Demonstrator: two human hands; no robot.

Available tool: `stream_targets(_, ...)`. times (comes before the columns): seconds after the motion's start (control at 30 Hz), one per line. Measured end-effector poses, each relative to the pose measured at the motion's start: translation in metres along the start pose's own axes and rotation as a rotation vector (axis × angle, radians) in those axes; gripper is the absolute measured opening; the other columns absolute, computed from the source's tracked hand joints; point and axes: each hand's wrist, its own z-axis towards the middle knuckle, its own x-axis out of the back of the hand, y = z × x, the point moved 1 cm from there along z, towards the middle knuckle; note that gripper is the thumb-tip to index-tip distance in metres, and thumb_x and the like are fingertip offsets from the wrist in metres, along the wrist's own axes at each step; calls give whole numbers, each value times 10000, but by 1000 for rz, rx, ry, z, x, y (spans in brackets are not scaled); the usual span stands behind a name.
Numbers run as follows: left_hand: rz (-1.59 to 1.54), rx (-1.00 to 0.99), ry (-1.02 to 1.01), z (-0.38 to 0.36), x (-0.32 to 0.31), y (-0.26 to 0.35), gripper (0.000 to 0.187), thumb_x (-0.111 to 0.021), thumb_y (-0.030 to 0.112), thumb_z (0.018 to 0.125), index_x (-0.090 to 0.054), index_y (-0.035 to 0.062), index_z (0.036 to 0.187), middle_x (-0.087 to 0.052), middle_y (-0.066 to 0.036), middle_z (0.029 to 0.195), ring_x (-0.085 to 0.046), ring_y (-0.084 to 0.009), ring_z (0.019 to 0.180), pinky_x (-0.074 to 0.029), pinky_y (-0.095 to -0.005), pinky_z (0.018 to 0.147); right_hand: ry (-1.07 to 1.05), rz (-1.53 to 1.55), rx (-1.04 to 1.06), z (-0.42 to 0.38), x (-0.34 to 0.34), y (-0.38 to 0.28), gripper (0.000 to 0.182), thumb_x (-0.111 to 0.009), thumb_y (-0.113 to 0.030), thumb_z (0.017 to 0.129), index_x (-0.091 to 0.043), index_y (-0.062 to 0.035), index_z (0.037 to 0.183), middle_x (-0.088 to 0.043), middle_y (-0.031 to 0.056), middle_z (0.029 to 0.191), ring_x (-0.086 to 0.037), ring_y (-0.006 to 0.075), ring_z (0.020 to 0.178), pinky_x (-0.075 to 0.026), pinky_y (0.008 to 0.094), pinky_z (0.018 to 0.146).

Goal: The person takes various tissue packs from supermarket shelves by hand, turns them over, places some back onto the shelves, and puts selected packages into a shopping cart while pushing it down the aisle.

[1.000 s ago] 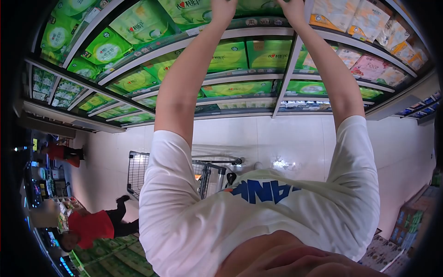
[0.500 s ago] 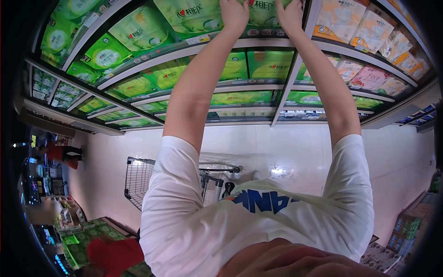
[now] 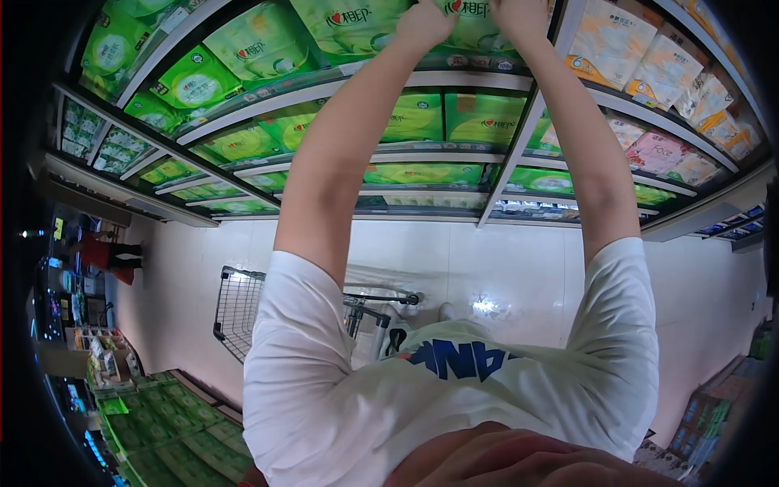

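Observation:
On the upper shelf at the top edge of the view, a green tissue pack (image 3: pixel 471 34) sits between my hands. My left hand (image 3: pixel 425 24) is bent in with curled fingers against the pack's left side. Opposite it, my right hand (image 3: pixel 521 18) presses on the right side of the same pack, close to the shelf upright. The frame edge cuts off part of the fingers of both hands. Another green tissue pack (image 3: pixel 349 28) stands just left of my left hand.
Orange-and-white tissue packs (image 3: pixel 613 45) fill the bay to the right. Lower shelves hold more green packs (image 3: pixel 485 119). A wire shopping cart (image 3: pixel 241 304) stands on the floor at my left. Green stacked packs (image 3: pixel 182 430) lie behind, and a person in red (image 3: pixel 101 253) is far left.
My left hand has shifted right, and its fingers look more curled. The view has turned slightly. The red-clothed person at lower left has almost left the view.

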Motion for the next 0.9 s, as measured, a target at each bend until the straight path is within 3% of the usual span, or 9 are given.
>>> stream_targets(0.07,33,-201,128,-39,-15,-41,646,-646,389,826,-420,26,1310,-647,-150,1080,-641,-305,953,-508,-402,809,72,22,66,-4,-10,9,737,-667,-138,705,-373,-99,1380,-397,148,1385,-279,390,1336,-260,490,1100)
stream_targets(0.17,-201,-227,37,-166,-5,-122,667,-642,421,835,-407,79,1357,-654,-105,1105,-662,-255,901,-499,-344,763,22,-35,52,-9,4,-2,806,-709,-146,693,-336,-106,1407,-365,141,1420,-264,369,1353,-231,486,1114)
stream_targets(0.3,-472,506,377,-350,-34,-382,517,-624,357,869,-553,-65,1159,-643,-197,1041,-633,-266,928,-477,-356,821,265,92,182,-38,11,-14,497,-683,-190,801,-510,-71,1251,-484,178,1302,-478,358,1186,-403,430,977)
stream_targets(0.33,-160,690,476,-412,-23,-421,516,-629,353,858,-558,-76,1138,-637,-221,1032,-619,-314,960,-472,-373,840,310,253,188,-63,18,-21,484,-685,-174,793,-516,-53,1230,-510,188,1262,-490,351,1174,-410,421,971)
stream_targets(0.47,73,1215,404,-629,-22,-569,538,-655,384,785,-585,-62,1078,-636,-229,974,-619,-340,909,-484,-421,797,-522,1172,84,-248,57,-137,324,-626,-94,818,-582,-52,1137,-488,165,1288,-452,341,1217,-374,404,1010)
stream_targets(0.6,-270,1757,152,-725,-38,-587,604,-629,435,790,-585,-100,1066,-634,-229,955,-610,-360,916,-532,-445,600,-1049,1334,476,-403,130,-278,343,-612,-278,863,-616,-82,1144,-439,148,1346,-390,332,1272,-287,486,1066)
stream_targets(0.67,-464,1791,173,-740,-50,-541,714,-636,519,770,-567,-55,1188,-559,-247,1192,-558,-386,1060,-503,-521,735,-1091,1249,537,-455,152,-313,377,-603,-333,866,-620,-89,1153,-420,151,1365,-374,339,1281,-262,521,1073)
stream_targets(0.83,-387,1847,47,-747,-96,-566,718,-690,455,767,-523,-43,1257,-559,-234,1231,-558,-349,1113,-452,-399,910,-1285,847,653,-508,158,-335,463,-621,-341,820,-581,-94,1209,-409,141,1380,-409,336,1240,-298,522,1043)
stream_targets(0.9,-563,1608,177,-766,-125,-610,815,-717,534,716,-473,34,1312,-499,-205,1292,-494,-403,1145,-453,-602,804,-1219,761,760,-501,157,-339,469,-628,-317,811,-571,-93,1219,-418,131,1371,-432,324,1220,-331,507,1025)
